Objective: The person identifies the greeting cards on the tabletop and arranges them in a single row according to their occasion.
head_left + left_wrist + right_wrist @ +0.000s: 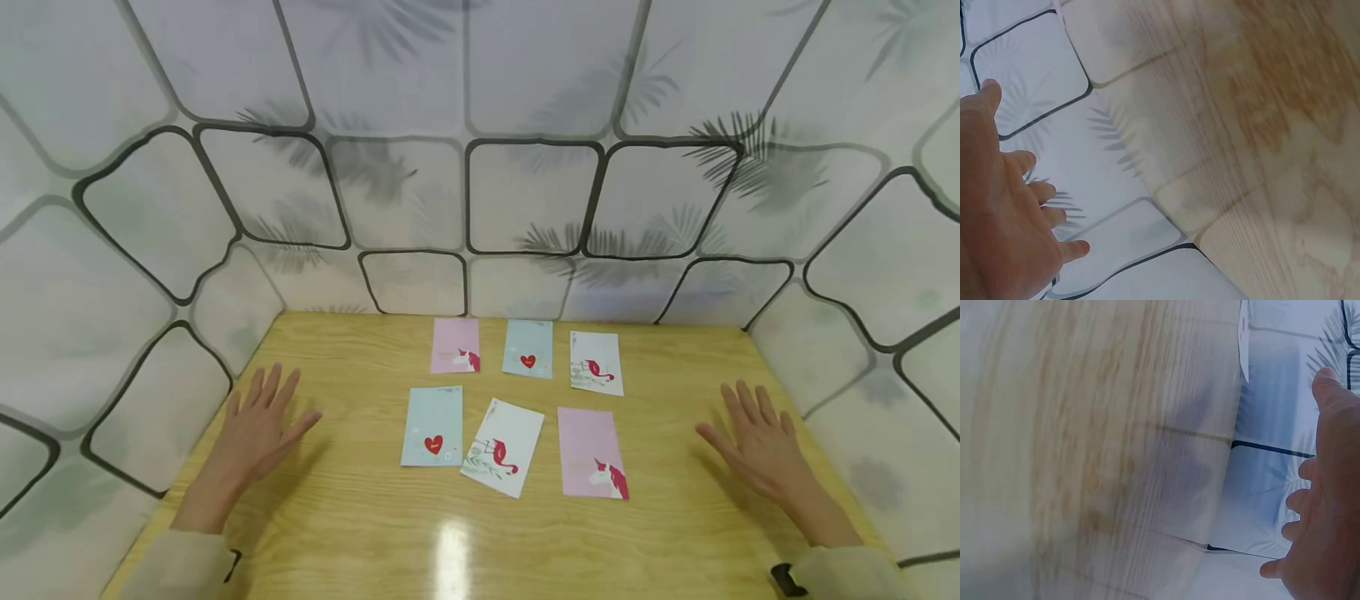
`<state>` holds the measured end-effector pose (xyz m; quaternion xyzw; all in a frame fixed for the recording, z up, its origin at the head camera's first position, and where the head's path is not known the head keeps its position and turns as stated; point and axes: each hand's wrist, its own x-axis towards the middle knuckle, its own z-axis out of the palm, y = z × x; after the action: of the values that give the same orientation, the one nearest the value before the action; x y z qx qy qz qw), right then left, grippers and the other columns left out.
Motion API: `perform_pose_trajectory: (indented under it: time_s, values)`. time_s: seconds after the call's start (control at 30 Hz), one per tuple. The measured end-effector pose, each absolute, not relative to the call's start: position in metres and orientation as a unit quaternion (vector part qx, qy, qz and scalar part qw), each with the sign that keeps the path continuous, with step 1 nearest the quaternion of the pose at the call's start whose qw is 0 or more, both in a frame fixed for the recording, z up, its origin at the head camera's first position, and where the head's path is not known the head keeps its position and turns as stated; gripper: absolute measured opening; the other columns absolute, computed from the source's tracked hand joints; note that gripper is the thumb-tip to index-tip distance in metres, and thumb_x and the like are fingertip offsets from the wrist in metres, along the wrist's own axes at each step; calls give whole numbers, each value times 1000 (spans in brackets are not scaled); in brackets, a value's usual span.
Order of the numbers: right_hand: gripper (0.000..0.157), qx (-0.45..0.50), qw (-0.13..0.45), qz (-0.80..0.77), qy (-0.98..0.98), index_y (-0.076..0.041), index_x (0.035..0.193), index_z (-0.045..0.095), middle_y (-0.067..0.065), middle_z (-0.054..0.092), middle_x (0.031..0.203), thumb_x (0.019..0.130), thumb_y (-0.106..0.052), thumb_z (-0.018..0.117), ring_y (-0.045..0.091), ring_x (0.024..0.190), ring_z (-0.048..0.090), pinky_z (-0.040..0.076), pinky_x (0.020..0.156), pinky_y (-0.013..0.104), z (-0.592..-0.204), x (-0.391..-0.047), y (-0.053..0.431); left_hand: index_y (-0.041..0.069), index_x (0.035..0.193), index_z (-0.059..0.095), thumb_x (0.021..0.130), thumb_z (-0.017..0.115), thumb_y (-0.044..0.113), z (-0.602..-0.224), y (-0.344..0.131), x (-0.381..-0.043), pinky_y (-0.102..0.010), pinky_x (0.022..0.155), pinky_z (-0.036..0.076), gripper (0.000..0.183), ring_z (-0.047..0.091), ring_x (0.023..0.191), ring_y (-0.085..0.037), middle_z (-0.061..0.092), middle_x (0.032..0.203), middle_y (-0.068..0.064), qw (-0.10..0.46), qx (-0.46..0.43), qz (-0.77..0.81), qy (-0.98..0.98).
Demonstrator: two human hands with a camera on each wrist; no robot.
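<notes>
With your left hand (255, 437) and right hand (768, 454) empty, fingers straight, well out either side of the near flamingo card (502, 448), best pinch the blue heart card (432, 425) just left of it, or the pink unicorn card (592, 452) to its right, by an edge.

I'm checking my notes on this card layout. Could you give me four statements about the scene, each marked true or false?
1. The back row's middle card shows a heart. True.
2. The left hand holds a card. False: the left hand is empty.
3. The front flamingo card lies between the front heart card and the front unicorn card. True.
4. The back unicorn card is rightmost in its row. False: the back unicorn card is leftmost.
</notes>
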<state>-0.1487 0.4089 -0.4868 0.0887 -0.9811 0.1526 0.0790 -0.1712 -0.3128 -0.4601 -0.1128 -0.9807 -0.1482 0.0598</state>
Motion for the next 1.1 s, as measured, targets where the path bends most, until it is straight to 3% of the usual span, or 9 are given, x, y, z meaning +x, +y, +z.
perform_pose_trajectory:
  time_s: [0.43, 0.73, 1.1]
  values:
    - [83, 107, 79, 163, -978, 2, 163, 11, 32, 5, 166, 107, -45, 51, 46, 154, -9, -7, 112, 77, -479, -145, 389, 0, 162, 26, 105, 51, 55, -456, -295, -173, -78, 111, 11, 83, 7, 153, -51, 14, 166, -31, 56, -117, -146, -981]
    - [83, 122, 82, 166, -975, 3, 162, 18, 31, 9, 167, 106, -46, 54, 43, 155, -7, -1, 114, 76, -476, -150, 368, 0, 162, 26, 105, 51, 55, -457, -285, -176, -78, 111, 10, 83, 8, 152, -52, 14, 166, -32, 56, -131, -155, -977]
    - [86, 139, 64, 173, -973, 4, 162, 20, 32, 16, 165, 104, -48, 57, 49, 154, 4, 9, 114, 76, -473, -163, 331, 1, 163, 24, 105, 49, 55, -457, -273, -176, -76, 114, 9, 83, 8, 153, -50, 12, 167, -30, 38, -136, -160, -977]
